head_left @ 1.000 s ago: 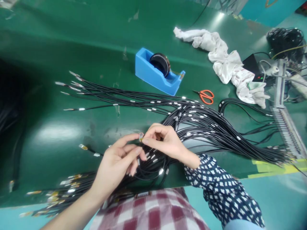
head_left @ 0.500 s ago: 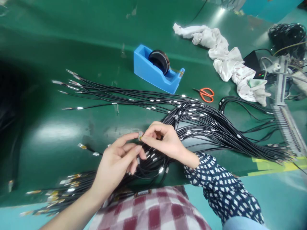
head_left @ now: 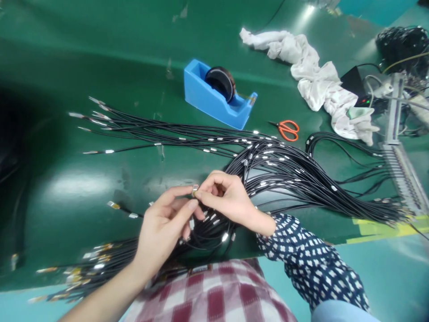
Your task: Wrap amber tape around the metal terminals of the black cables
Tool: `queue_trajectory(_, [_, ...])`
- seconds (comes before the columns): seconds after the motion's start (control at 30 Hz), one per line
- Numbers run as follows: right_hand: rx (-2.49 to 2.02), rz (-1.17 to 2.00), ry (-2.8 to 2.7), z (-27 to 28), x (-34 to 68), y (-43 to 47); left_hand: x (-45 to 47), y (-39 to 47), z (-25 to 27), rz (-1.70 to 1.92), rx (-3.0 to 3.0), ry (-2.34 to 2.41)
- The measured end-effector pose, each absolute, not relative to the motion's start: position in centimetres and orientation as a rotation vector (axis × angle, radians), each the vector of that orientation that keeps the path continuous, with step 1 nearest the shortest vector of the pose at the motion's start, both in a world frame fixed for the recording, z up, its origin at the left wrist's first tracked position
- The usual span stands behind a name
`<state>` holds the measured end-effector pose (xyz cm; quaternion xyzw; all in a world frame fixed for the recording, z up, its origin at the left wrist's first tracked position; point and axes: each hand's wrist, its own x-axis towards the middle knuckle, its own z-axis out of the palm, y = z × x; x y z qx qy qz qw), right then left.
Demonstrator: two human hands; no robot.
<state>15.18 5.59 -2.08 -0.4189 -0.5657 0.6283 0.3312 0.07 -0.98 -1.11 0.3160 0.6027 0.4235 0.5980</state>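
Note:
Close together over the cable bundle, both hands meet at the end of a black cable, a small silvery cable tip (head_left: 195, 190) with a yellowish patch. My right hand (head_left: 229, 197) pinches this tip between thumb and forefinger. My left hand (head_left: 169, 214) is closed about the same cable, forefinger reaching to the tip; the cable is mostly hidden behind the fingers. Under and to the right of the hands, many black cables (head_left: 308, 188) with white labels curve away. More cable ends with yellowish tape (head_left: 77, 270) lie below my left forearm.
Beyond the hands stand a blue tape dispenser (head_left: 214, 100) with a dark roll and orange-handled scissors (head_left: 288, 129). Crumpled white cloth (head_left: 315, 80) lies farther right. A metal comb-like rack (head_left: 404, 179) holds cables at the right edge. Loose cable ends (head_left: 100, 116) point left across the green table (head_left: 83, 183).
The hands keep almost the same pose on the cable tip, with only slight finger movement. The whole view has shifted a little.

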Motion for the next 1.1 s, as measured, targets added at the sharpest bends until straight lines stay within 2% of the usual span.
queue_trajectory(0.2, [-1.084,1.583,-1.5,-2.1,14.9,5.1,0.1,-0.4,-1.2,1.093,0.772,1.494])
queue_trajectory(0.5, [-1.075,1.544,-1.554,-2.1,15.1,5.4,-0.6,-0.4,-1.3,0.957,0.581,1.342])
queue_trajectory(0.87, [-0.84,1.712,-1.525,-2.1,15.7,6.3,-1.1,-0.1,-1.4,0.912,0.506,1.245])
queue_trajectory(1.1, [-0.842,1.753,-1.462,-2.6,15.6,6.4,-0.9,-0.3,-1.2,0.922,0.526,1.22])
